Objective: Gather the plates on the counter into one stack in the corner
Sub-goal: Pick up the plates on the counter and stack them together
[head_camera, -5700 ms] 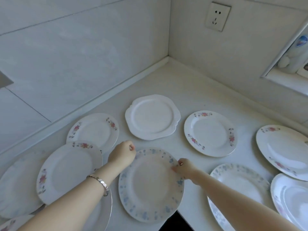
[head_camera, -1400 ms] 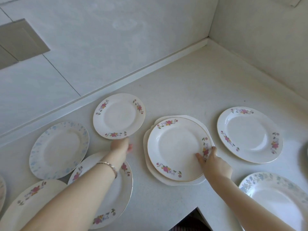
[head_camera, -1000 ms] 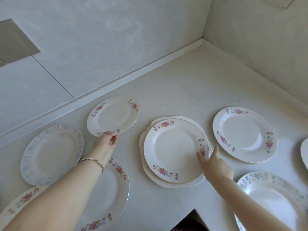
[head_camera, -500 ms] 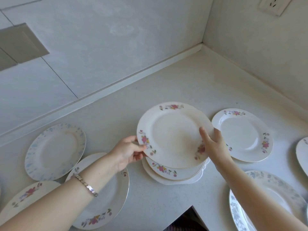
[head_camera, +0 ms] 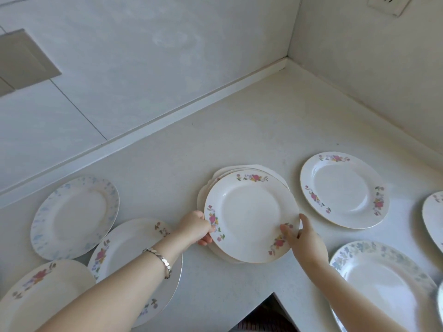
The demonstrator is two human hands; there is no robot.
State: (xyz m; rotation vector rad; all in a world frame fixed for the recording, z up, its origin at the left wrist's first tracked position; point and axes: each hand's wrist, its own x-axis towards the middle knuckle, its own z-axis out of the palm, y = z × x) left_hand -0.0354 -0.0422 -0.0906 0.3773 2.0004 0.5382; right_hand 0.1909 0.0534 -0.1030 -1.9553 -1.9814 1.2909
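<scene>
A pink-flowered plate (head_camera: 250,216) lies on top of a small stack of plates (head_camera: 224,174) in the middle of the counter. My left hand (head_camera: 196,227) grips its left rim and my right hand (head_camera: 305,238) holds its lower right rim. Loose plates lie around: a pink-flowered plate (head_camera: 344,190) to the right, a blue-flowered plate (head_camera: 74,214) to the left, another pink-flowered plate (head_camera: 129,245) partly under my left forearm, and a blue-patterned plate (head_camera: 381,279) at the lower right.
The counter's corner (head_camera: 286,65) lies beyond the stack, where two tiled walls meet. More plates are cut off at the bottom left (head_camera: 38,291) and right edge (head_camera: 434,216). A wall socket (head_camera: 389,3) is at top right. The counter's inner edge (head_camera: 273,294) drops off near me.
The pink-flowered plate, held tilted above the stack half a second ago, now lies lower, on the stack. Both hands remain on its rim.
</scene>
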